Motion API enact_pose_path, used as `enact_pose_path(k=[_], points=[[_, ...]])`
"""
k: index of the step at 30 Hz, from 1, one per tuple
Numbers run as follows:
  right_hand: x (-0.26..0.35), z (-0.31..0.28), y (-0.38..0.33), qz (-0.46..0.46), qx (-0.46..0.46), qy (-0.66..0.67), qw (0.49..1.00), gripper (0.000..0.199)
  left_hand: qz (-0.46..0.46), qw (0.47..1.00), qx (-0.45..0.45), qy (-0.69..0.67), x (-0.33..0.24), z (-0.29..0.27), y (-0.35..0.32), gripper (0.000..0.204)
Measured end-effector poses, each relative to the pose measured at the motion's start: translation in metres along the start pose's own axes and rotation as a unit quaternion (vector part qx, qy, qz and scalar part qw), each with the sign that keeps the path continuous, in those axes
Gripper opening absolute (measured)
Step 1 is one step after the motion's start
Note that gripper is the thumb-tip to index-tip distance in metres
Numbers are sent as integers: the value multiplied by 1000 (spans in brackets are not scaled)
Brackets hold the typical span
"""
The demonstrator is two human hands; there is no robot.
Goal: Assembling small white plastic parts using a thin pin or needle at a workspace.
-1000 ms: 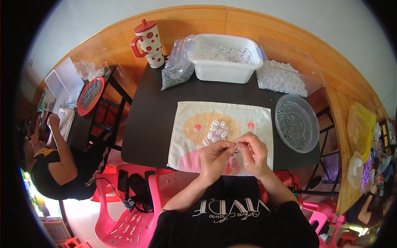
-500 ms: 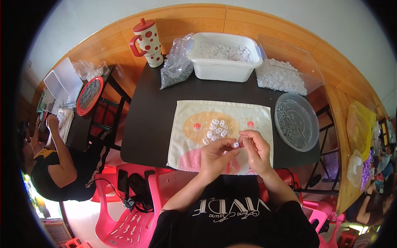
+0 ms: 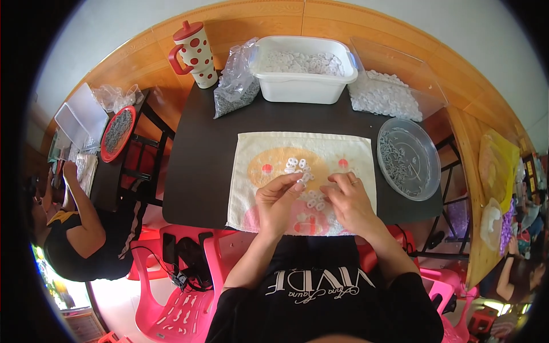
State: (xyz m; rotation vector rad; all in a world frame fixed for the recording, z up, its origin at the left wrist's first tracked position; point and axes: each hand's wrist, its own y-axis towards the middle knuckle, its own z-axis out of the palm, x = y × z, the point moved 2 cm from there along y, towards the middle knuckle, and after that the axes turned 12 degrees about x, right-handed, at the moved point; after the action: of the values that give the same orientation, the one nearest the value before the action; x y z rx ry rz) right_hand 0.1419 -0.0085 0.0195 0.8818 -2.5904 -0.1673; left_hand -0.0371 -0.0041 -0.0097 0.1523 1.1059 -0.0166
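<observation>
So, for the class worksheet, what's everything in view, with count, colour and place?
Table: one, black, centre
Towel: one, cream patterned, on table
White pieces: many, white, on towel
Tumbler: one, cream with red spots, back left
Bag of grey bits: one, clear, beside tumbler
Tub: one, white, back middle
Box: one, clear, back right
Round tray: one, clear, right of towel
Dish: one, red, far left
Chairs: at least two, pink, lower left and right
Plastic: one piece, yellow, far right
Co-workers: at least two, dark clothes, edges
Shirt: one, black, bottom
Left hand: one, bare, at the white pieces, grip unclear
Right hand: one, bare, open, over towel
</observation>
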Motion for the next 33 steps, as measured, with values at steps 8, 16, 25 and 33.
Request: enact_pose_path(k=[8,16,25,33], points=[[-8,4,-8,-22,-13,89,996,22,-48,997,49,-41,12,4,-10,17],[-10,-8,-6,143,-69,535,830,10,-71,992,106,-16,9,12,-14,16],[5,-11,4,91,-102,528,838,13,-59,991,112,-36,2,19,-17,26],[8,-12,2,97,-63,539,834,10,-37,990,128,-35,1,19,-18,37]])
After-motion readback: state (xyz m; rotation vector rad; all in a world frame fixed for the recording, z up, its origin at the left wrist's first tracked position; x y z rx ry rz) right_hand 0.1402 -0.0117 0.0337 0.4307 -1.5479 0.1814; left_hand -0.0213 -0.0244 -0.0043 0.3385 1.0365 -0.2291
